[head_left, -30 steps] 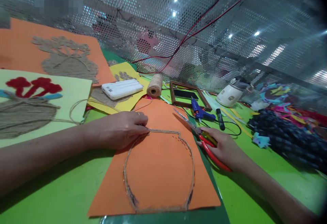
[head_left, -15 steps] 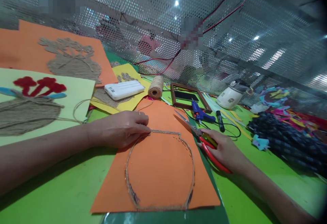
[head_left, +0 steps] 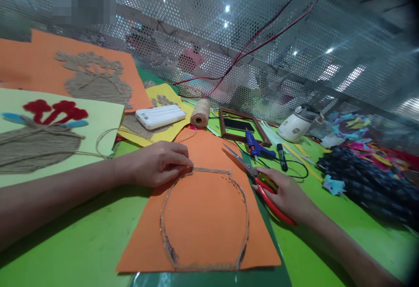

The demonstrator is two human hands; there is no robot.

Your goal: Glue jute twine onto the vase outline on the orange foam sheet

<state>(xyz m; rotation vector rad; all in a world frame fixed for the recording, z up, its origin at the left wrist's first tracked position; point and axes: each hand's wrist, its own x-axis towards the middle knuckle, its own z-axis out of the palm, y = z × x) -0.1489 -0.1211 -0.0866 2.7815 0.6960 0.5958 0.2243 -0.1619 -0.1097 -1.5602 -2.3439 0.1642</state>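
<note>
An orange sheet (head_left: 204, 221) lies in front of me, with jute twine (head_left: 248, 217) laid on it as a pot-shaped outline over dark pen marks. My left hand (head_left: 160, 165) is closed, thumb and fingertips pinched on the twine at the outline's upper left corner. What exactly lies between the tips is partly hidden. In my right hand (head_left: 291, 193) is a pair of scissors (head_left: 275, 208) with red handles. Their blades point up and left over the sheet's right edge, apart from the twine.
Behind the sheet are a twine spool (head_left: 200, 113), a white power bank (head_left: 160, 116) and a brown frame (head_left: 225, 131). To the right sit a blue glue gun (head_left: 257, 146), a black marker (head_left: 281, 158) and a white bottle (head_left: 294, 125). Finished twine pictures (head_left: 98, 86) lie left. A perforated metal screen (head_left: 203, 29) stands behind.
The view has shifted slightly. My left fingers have bent a little at the same corner, while the scissors stay in my right hand in nearly the same place.
</note>
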